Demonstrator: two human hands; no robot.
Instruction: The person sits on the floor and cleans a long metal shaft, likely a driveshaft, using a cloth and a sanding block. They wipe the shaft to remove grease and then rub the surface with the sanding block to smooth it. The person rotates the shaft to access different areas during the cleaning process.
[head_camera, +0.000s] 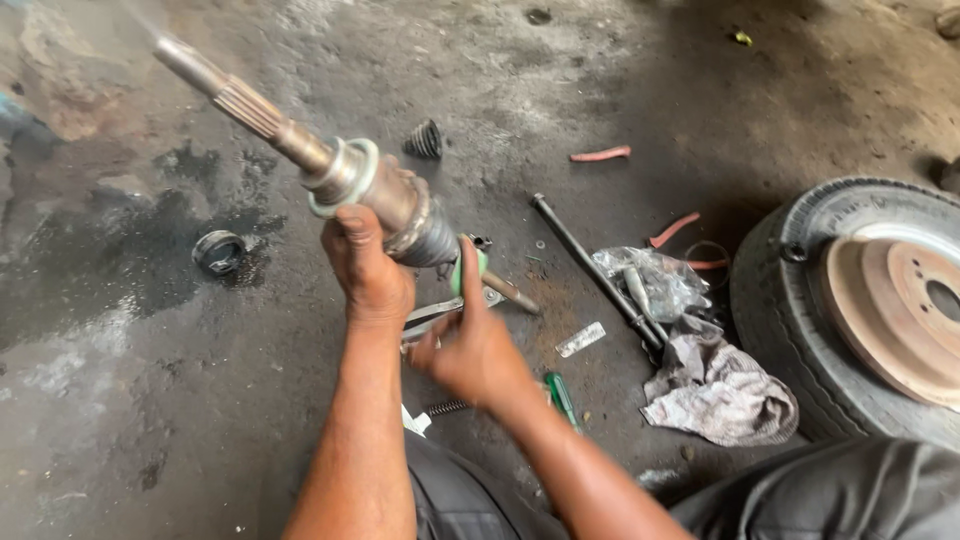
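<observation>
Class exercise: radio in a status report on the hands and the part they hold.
Left hand grips the metal shaft, held up at a slant. Right hand holds a green-handled tool against its lower end. Nothing in the way.

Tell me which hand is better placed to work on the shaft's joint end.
Probably the right hand: it holds pliers just below the joint, tips near it. The left hand is wrapped around the shaft, propping it up, so it seems tied up.

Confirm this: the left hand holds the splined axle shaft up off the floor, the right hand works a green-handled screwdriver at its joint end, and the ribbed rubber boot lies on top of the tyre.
Not quite. In the head view the ribbed rubber boot lies on the concrete floor beyond the axle shaft, not on the tyre. The rest stands: left hand holds the shaft, right hand works the green-handled screwdriver.
</observation>
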